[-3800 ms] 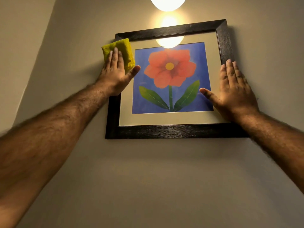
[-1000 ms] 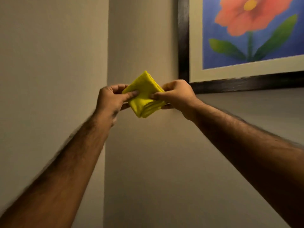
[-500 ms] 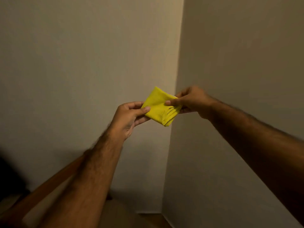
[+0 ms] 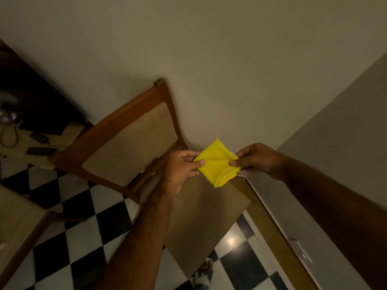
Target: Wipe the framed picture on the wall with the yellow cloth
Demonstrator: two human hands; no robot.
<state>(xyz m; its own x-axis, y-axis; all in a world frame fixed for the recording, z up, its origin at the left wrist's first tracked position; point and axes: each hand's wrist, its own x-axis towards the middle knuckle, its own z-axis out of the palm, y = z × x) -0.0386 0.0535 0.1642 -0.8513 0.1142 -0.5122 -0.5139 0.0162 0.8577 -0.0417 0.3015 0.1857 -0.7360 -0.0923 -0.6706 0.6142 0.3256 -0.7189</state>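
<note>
The folded yellow cloth (image 4: 216, 163) is suspended in the air between both hands, above a wooden chair (image 4: 127, 141). The left hand (image 4: 181, 168) pinches its left corner, thumb on top. The right hand (image 4: 256, 159) pinches its right corner. Below lies a checkered floor (image 4: 83, 222).

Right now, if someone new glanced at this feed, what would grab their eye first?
The folded yellow cloth, bright at centre, pinched between the left hand and the right hand. Next, the wooden chair with a beige padded back, left of the hands against the wall. Below, the black-and-white checkered floor. The framed picture is not in view.
</note>
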